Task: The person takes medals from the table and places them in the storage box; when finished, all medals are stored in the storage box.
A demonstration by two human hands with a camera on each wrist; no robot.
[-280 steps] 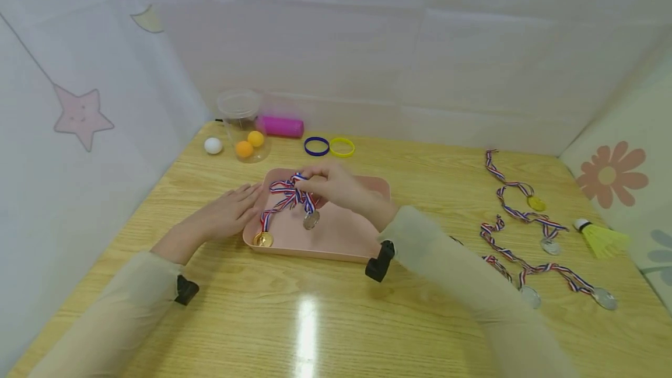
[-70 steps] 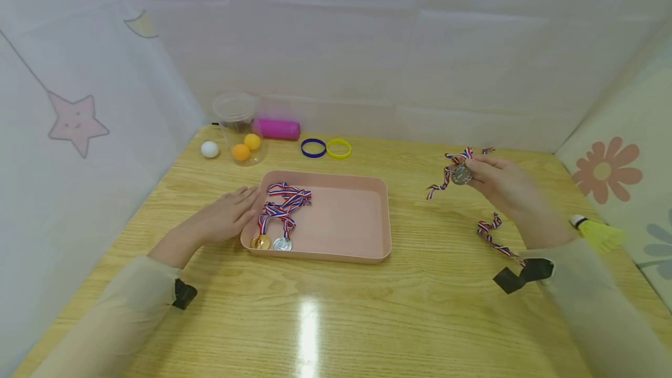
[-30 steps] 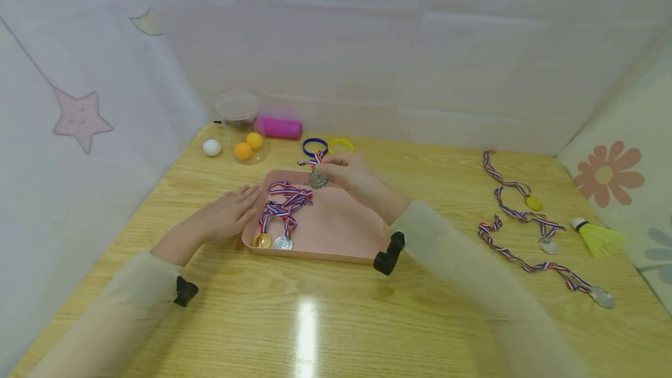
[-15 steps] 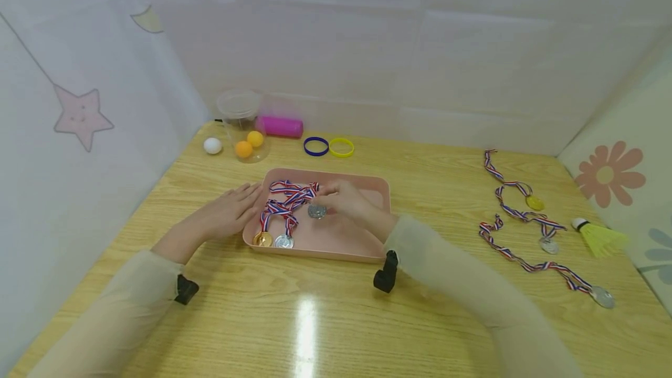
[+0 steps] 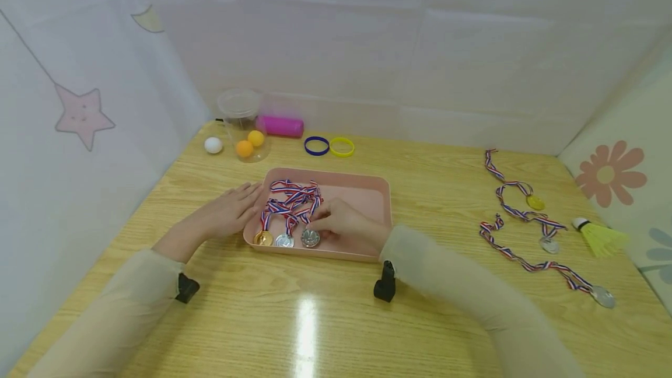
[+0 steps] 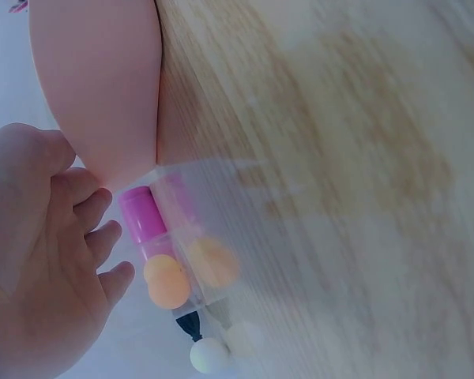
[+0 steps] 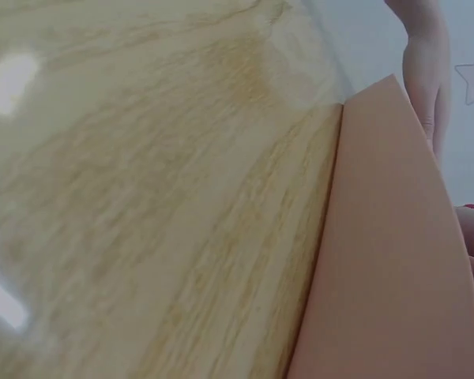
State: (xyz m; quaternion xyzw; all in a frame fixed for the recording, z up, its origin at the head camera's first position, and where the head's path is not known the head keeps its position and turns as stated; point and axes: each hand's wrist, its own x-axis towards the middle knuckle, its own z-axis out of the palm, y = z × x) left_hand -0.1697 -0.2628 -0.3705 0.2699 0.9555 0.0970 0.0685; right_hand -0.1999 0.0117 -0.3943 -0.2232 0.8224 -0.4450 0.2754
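Right hand (image 5: 336, 225) pinches a silver medal (image 5: 310, 238) at the pink tray (image 5: 380, 203)'s six o'clock edge, seen only from the head view, while the flat, relaxed left hand (image 5: 228, 212) touches the tray's nine o'clock rim.

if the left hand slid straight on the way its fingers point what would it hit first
The left hand lies flat, fingertips at the pink tray's left wall, so it would push the tray at once. Beyond the wall lie the medal ribbons; whether it already touches is unclear.

Pink tray (image 5: 367, 191), red-white-blue striped ribbons (image 5: 294, 194)
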